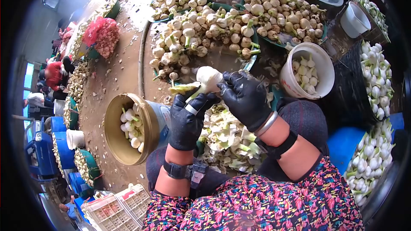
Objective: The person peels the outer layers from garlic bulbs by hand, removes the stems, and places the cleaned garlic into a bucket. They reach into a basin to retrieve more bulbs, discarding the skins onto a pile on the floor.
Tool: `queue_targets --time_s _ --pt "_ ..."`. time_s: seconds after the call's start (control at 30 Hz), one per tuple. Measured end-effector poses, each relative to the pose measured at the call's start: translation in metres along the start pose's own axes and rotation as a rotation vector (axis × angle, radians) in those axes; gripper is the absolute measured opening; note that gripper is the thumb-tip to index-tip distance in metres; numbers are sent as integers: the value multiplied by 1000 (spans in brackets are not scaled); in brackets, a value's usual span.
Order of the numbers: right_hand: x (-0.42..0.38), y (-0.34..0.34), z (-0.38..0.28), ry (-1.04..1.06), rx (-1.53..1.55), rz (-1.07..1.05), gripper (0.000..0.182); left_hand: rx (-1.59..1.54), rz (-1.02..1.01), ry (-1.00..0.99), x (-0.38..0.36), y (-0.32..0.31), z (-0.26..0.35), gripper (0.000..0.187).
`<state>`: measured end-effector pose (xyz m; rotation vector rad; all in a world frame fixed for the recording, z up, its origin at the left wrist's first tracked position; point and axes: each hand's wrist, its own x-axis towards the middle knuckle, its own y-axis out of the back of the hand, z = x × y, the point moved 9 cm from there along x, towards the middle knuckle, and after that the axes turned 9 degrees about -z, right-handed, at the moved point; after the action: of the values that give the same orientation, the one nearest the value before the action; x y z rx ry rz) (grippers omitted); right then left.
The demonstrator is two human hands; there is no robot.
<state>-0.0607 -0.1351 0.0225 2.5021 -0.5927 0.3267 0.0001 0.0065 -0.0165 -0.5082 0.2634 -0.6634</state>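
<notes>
My left hand (pixel 188 119), in a black glove, is closed round the green stem of a white garlic bulb (pixel 209 78), which tilts up toward the top right. A peeled-back leaf (pixel 184 88) sticks out to the left of the stem. A pale band (pixel 191 109) shows across the left fingers. My right hand (pixel 246 98), also gloved, has its fingers curled together at the bulb's right end; whatever they pinch is hidden. Beneath the hands lies a heap of garlic peelings (pixel 227 139).
Unpeeled garlic fills wide tubs (pixel 201 30) ahead. A yellowish bucket (pixel 143 145) on the left and a white bucket (pixel 295 83) on the right hold cleaned bulbs. More cleaned garlic (pixel 374 77) stands far right. A person in red (pixel 53 76) sits at far left.
</notes>
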Motion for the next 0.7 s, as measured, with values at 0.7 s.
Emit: queue_targets --time_s 0.7 --pt "6 -3 75 -394 -165 -61 12 -149 72 59 -2 20 3 26"
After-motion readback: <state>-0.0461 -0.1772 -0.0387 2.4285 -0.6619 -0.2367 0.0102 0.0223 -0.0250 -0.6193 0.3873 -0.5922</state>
